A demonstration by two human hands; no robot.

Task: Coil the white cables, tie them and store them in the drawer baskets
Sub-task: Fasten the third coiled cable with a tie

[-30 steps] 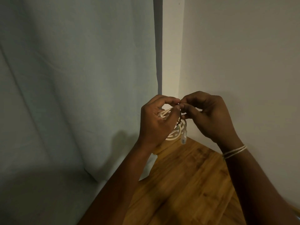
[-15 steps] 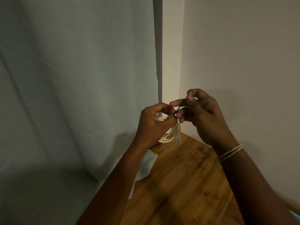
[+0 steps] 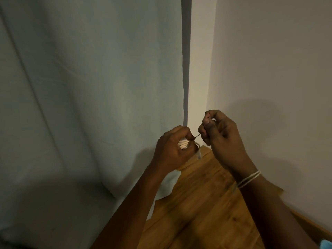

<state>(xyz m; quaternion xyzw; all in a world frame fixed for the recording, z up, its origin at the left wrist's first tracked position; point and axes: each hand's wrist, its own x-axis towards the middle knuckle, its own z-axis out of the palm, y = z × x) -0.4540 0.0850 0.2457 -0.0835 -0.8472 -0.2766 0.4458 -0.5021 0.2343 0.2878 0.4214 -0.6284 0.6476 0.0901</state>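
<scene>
My forearms reached forward over a wooden bench (image 3: 206, 209), with pale bands (image 3: 248, 179) looped around my right wrist. My left hand (image 3: 172, 150) was curled around a small coil of white cable (image 3: 183, 145), held in the air just above the far corner of the bench, a connector end (image 3: 199, 155) hanging below my fingers. My right hand (image 3: 221, 135), just beside it, pinched a thin dark tie (image 3: 197, 136) stretched between both hands. Beyond hung a pale blue curtain (image 3: 89, 87) on the left and a plain wall (image 3: 273, 69) on the right.
</scene>
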